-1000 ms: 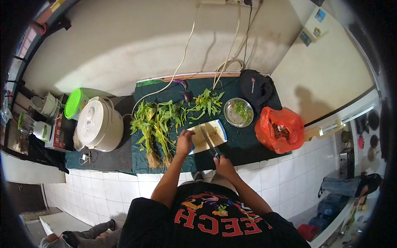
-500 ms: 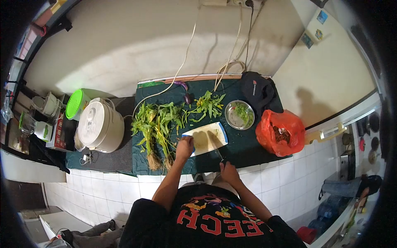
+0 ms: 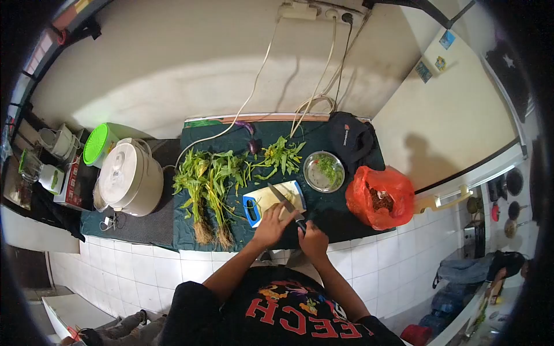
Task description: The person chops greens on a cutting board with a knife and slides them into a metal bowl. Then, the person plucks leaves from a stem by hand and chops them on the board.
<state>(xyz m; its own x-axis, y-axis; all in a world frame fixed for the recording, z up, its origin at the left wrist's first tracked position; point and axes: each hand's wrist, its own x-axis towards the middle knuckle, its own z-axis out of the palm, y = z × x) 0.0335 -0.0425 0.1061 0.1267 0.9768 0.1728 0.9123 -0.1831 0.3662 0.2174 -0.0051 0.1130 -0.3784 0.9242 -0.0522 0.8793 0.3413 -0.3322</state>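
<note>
My right hand (image 3: 313, 242) is wrapped round the black handle of a knife (image 3: 283, 199), whose blade lies across the blue-edged cutting board (image 3: 250, 211). Beside it, my left hand (image 3: 273, 226) is over the board's near edge with its fingers apart, fingertips close to the blade and handle. Leafy greens with roots (image 3: 220, 190) lie left of the board. Behind it is a smaller pile of leaves (image 3: 283, 155). A metal bowl (image 3: 324, 172) holding chopped greens stands behind and to the right.
A white rice cooker (image 3: 130, 177) and a green-lidded container (image 3: 99, 144) stand left. An orange-red bag (image 3: 381, 199) and dark cap (image 3: 350, 138) are right. A purple eggplant (image 3: 253, 145) lies near the wall. Another person (image 3: 508, 266) is at far right; someone's legs show lower left.
My left hand has opened from a closed shape and moved right, uncovering the board's blue handle end. The knife has come back over the board. The view has shifted slightly.
</note>
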